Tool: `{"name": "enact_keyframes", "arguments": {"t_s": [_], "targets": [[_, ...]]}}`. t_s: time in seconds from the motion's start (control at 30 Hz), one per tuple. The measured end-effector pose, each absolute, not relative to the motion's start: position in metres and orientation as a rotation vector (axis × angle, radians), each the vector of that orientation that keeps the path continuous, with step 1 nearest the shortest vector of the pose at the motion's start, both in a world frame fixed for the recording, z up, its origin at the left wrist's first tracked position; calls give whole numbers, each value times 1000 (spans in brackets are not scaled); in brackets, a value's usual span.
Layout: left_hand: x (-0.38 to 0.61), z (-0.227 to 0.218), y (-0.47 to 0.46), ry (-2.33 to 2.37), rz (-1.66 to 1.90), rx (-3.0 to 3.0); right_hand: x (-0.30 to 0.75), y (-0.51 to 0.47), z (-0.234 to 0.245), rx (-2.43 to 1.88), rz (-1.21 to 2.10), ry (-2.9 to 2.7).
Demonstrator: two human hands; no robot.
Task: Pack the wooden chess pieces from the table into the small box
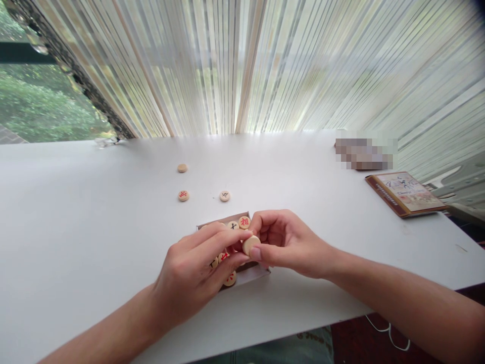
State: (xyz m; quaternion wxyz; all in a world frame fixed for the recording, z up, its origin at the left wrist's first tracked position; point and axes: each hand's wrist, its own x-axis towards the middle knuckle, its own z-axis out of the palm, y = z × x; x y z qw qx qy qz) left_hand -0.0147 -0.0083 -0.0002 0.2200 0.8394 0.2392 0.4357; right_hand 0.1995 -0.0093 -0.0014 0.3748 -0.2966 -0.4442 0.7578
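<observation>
A blank-faced round wooden Chinese chess piece [250, 245] is held above an open box [259, 272]. My left hand [202, 260] reaches over the box, its thumb and forefinger closed at the piece's left side. From the right, my right hand [290, 245] grips the same piece, thumb on its face. Inside the box lie several more pieces, among them one with a red character [244, 222] and one with a black character [232, 226]. My left hand covers much of the box.
Beyond the box on the white table [94, 222] lie a red-marked piece [183, 195], a black-marked piece [225, 195] and a plain-faced piece [182, 168]. A brown printed box lid [411, 194] and a blurred-out item [364, 154] lie at right. String curtains [212, 65] hang behind.
</observation>
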Motion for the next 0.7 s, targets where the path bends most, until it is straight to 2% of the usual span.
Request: {"name": "enact_keyframes", "arguments": {"t_s": [0.7], "targets": [[-18, 1, -7, 734, 1186, 2122, 207, -5, -4, -620, 1944, -1245]]}}
